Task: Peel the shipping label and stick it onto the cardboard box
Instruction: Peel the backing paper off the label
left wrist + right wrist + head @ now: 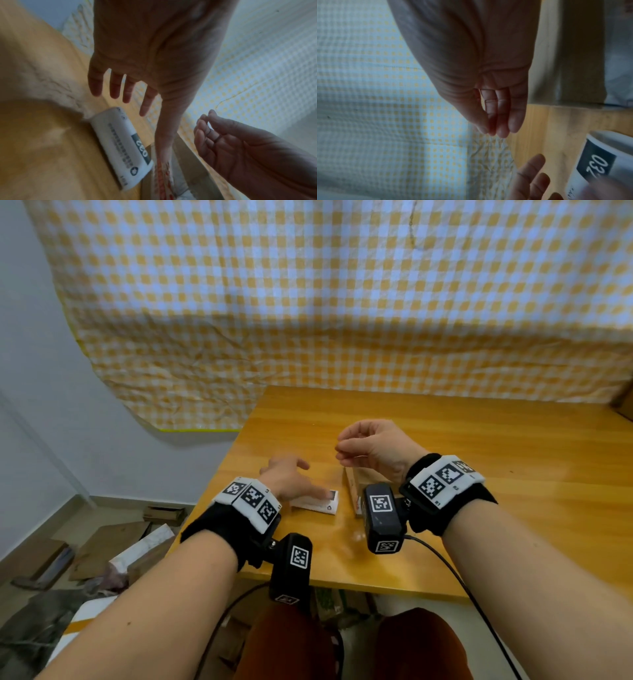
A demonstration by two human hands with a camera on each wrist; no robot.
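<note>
A white shipping label (318, 502) with a dark "032" block lies flat on the wooden table (479, 474); it also shows in the wrist views (123, 146) (599, 162). Just right of it stands a small cardboard box (354, 486) (188, 175) (573, 54), partly hidden by the right wrist camera. My left hand (298, 474) (147, 108) hovers over the label with fingers spread and straight, thumb stretched along the label's edge beside the box. My right hand (342, 446) (493, 129) is raised above the box, fingertips pinched against the thumb; nothing visible is between them.
A yellow checked cloth (342, 302) hangs behind the table. Flattened cardboard and scraps (102, 542) litter the floor to the left. A black cable (462, 577) runs off the table's front edge. A brown corner of another box (625, 402) shows at far right.
</note>
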